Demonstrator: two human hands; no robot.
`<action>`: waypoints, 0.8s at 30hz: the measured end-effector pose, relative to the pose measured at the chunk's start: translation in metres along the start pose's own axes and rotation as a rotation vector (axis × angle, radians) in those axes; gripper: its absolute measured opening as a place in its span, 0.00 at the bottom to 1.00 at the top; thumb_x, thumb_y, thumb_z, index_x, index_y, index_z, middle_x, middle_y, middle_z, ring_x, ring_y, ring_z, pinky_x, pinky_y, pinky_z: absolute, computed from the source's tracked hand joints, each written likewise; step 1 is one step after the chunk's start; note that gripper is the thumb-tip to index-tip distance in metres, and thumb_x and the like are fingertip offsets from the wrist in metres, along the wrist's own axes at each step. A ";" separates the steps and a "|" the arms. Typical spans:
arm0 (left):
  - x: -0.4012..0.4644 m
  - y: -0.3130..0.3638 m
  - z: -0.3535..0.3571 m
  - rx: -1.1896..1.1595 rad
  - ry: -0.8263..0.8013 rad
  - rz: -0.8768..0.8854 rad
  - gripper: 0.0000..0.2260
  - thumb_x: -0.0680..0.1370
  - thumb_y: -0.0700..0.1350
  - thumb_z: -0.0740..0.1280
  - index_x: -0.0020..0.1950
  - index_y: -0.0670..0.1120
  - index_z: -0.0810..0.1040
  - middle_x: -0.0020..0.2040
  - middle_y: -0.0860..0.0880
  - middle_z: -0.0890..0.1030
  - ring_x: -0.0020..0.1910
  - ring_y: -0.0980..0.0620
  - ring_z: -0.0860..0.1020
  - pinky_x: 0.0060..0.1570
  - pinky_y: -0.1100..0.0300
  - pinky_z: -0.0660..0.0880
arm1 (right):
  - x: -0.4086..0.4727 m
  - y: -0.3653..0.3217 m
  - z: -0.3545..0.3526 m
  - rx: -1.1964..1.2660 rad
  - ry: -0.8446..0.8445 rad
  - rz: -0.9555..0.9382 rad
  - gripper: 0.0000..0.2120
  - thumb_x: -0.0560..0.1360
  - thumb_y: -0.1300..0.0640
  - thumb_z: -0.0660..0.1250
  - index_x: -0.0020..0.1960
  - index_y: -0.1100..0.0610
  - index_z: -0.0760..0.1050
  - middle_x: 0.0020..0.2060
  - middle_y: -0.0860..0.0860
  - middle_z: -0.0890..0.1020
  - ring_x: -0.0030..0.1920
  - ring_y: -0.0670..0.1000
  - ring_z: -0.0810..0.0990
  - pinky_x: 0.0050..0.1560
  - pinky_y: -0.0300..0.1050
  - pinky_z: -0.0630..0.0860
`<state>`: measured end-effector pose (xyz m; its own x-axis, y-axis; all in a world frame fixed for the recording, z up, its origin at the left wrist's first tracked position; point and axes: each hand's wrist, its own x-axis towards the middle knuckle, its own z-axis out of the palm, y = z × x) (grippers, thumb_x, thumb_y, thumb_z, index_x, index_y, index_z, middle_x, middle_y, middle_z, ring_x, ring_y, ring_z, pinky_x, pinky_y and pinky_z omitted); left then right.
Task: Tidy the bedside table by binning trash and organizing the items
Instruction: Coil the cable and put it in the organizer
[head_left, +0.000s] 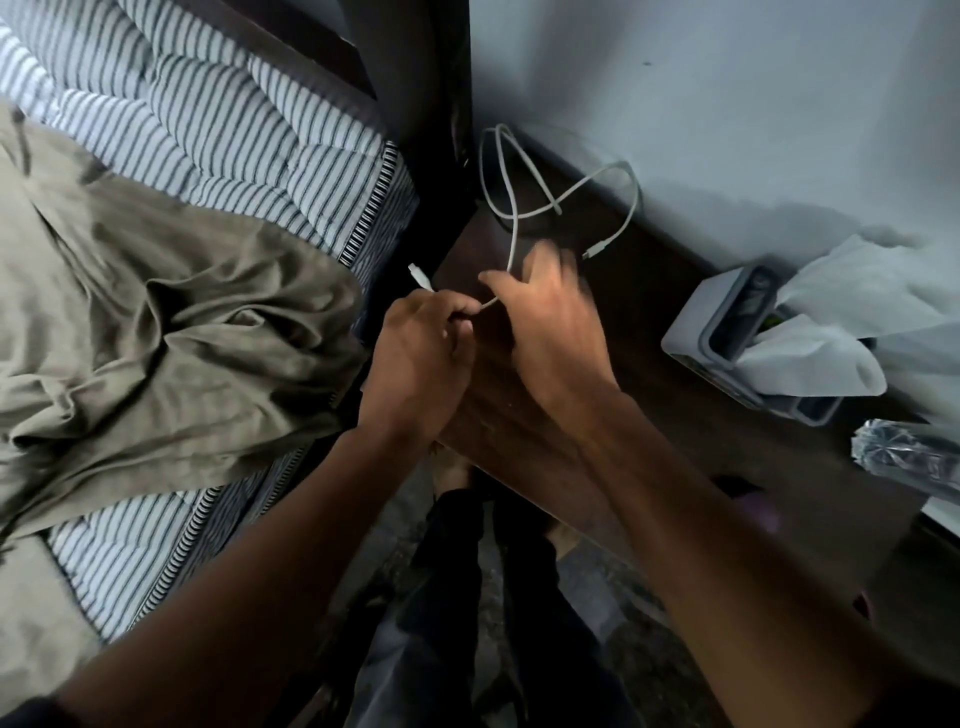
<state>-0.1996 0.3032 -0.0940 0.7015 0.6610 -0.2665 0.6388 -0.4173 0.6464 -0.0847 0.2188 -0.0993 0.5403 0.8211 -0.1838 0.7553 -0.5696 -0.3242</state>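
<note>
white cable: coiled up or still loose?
Loose. The white cable sprawls in open loops on the table; left hand pinches one end.

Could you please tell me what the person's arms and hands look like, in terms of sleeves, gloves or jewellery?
Both forearms are bare, with no sleeves in view. The left hand and right hand wear no gloves, and no rings, watch or bracelets show at either wrist.

The bed (208, 234) lies left of the desk (727, 467) — on the desk, a cable (511, 208) at the back, a tissue box (737, 338) to its right.
</note>
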 end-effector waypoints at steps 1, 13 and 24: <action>0.000 0.001 0.000 0.032 -0.026 0.015 0.12 0.79 0.41 0.65 0.61 0.46 0.81 0.58 0.45 0.81 0.56 0.47 0.78 0.58 0.58 0.75 | 0.003 0.003 0.001 -0.014 -0.026 0.017 0.20 0.72 0.67 0.66 0.62 0.54 0.76 0.57 0.57 0.71 0.58 0.60 0.71 0.54 0.56 0.76; -0.003 0.042 -0.001 -0.284 -0.127 0.052 0.13 0.83 0.52 0.61 0.41 0.51 0.78 0.33 0.52 0.79 0.34 0.51 0.79 0.39 0.51 0.77 | -0.024 0.030 -0.061 0.272 0.415 -0.049 0.06 0.75 0.50 0.71 0.46 0.51 0.84 0.58 0.52 0.78 0.61 0.52 0.69 0.61 0.54 0.68; -0.035 0.157 -0.065 -1.378 -0.698 -0.261 0.18 0.83 0.55 0.54 0.35 0.50 0.66 0.28 0.53 0.61 0.25 0.54 0.57 0.28 0.56 0.54 | -0.073 0.041 -0.071 1.014 0.242 0.364 0.18 0.76 0.46 0.68 0.39 0.62 0.77 0.28 0.50 0.80 0.30 0.43 0.76 0.35 0.40 0.73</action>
<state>-0.1440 0.2554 0.0636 0.8732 0.0500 -0.4848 0.2649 0.7864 0.5581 -0.0663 0.1330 -0.0336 0.8103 0.5189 -0.2724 -0.0587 -0.3907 -0.9187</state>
